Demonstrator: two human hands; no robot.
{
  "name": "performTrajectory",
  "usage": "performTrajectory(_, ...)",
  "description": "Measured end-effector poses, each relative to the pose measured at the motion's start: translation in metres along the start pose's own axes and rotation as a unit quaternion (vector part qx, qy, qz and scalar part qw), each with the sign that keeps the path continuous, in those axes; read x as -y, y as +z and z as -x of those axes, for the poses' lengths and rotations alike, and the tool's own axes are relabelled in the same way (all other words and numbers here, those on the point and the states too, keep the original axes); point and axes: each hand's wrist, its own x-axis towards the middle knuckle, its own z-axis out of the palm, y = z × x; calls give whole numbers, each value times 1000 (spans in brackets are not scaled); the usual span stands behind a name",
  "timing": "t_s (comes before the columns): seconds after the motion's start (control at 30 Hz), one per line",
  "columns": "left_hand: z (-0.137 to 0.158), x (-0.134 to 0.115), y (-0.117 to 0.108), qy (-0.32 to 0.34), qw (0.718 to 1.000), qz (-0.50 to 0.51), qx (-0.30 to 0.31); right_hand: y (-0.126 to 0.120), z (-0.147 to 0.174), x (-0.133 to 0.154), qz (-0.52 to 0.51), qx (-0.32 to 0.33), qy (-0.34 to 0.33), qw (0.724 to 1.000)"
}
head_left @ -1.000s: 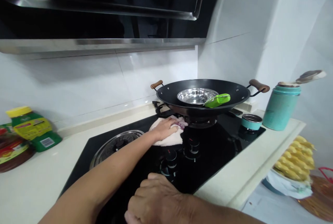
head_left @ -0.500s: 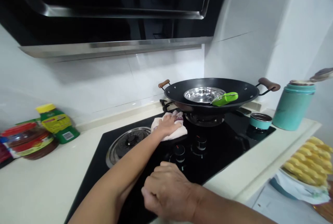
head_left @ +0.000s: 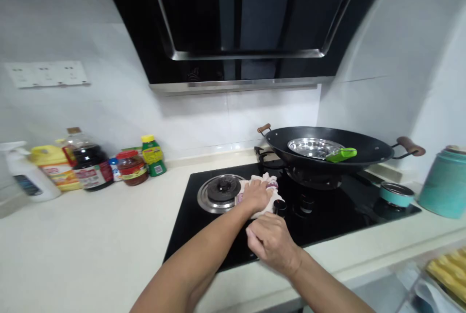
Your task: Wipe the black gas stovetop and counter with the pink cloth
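My left hand (head_left: 257,195) presses a pale cloth (head_left: 270,181) with purplish patches against the black glass cooktop (head_left: 225,247). Its fingers lie bent over the cloth, just right of the left burner (head_left: 223,190). The cloth touches that burner's metal ring and reaches the left control knob (head_left: 280,207). Closer to me, my right hand (head_left: 272,242) is a fist over the front of the cooktop, with nothing showing in it. A second knob (head_left: 306,203) sits to its right.
A black wok (head_left: 367,154) with wooden handles stands over the right burner, holding a steel bowl (head_left: 309,147) and a green-handled utensil (head_left: 342,155). A teal cup (head_left: 396,197) and canister (head_left: 442,184) stand right. Several bottles and jars (head_left: 131,170) line the left wall. The range hood (head_left: 247,68) hangs above.
The view has swung left, showing more counter and bottles. My left hand has drawn the cloth nearer, toward the left burner and knob. My right fist remains closed, now closer to my left hand.
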Motion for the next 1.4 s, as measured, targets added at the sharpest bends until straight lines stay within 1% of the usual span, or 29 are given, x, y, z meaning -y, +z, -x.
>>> performTrajectory(0.07,17,0,-2,-11,1000,9,-7,-5,2,4,13,4,-6,1000)
performTrajectory(0.17,44,2,-5,-19,999,26,-16,-12,9,7,44,-8,1,999)
performTrajectory(0.3,89,10,-9,4,999,47,-18,-20,24,9,72,-19,18,997)
performTrajectory(0.37,111,18,-12,21,998,54,-20,-23,34,10,76,-15,47,996)
performTrajectory(0.47,138,34,-17,33,997,59,-21,-28,49,11,63,33,113,991)
performTrajectory(0.53,152,49,-21,28,998,61,-21,-33,59,14,48,71,146,986)
performTrajectory(0.6,162,66,-25,10,998,62,-24,-36,67,18,43,80,171,981)
performTrajectory(0.7,172,96,-33,-45,997,59,-36,-37,80,33,79,59,198,975)
performTrajectory(0.83,183,136,-43,-133,988,51,-52,-29,102,60,145,24,203,968)
performTrajectory(0.93,194,153,-49,-173,982,46,-59,-22,117,70,163,12,194,967)
performTrajectory(1.0,201,155,-50,-179,981,40,-63,-19,123,69,163,7,182,970)
performTrajectory(1.1,212,148,-48,-170,983,25,-61,-15,125,66,155,-17,175,972)
performTrajectory(1.23,227,132,-44,-145,988,2,-50,-11,122,67,143,-42,188,971)
performTrajectory(1.4,236,109,-43,-119,992,-14,-41,-11,120,70,141,-48,200,968)
